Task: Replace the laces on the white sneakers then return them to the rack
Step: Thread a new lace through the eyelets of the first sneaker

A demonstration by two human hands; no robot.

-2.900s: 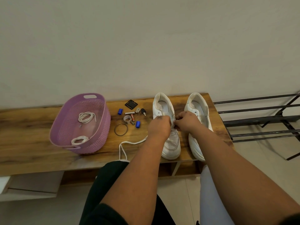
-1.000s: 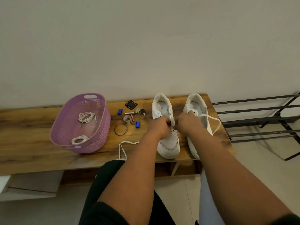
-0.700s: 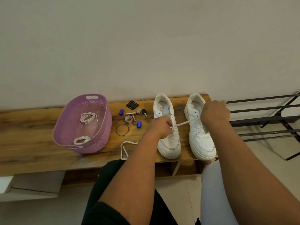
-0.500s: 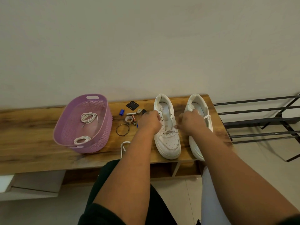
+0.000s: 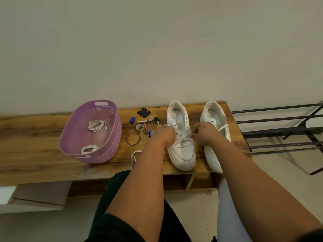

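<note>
Two white sneakers stand side by side on the wooden bench (image 5: 35, 137), toes toward me. On the left sneaker (image 5: 181, 147) a white lace (image 5: 182, 140) crosses the lowest eyelets. My left hand (image 5: 165, 134) grips the sneaker's left side with curled fingers. My right hand (image 5: 202, 132) pinches the lace at the sneaker's right side. One lace end trails over the right sneaker (image 5: 215, 119); the other hangs off the bench's front edge (image 5: 134, 156).
A purple plastic basket (image 5: 111, 149) holding two coiled laces stands at the left. Small items, a ring, batteries and a key lie between the basket and the sneakers. A black metal shoe rack (image 5: 279, 131) stands to the right, against the wall.
My right hand pulled the lace out to the right, then came back to the left sneaker. My left hand shifted along the sneaker's left side. The trailing lace by the bench edge shortened.
</note>
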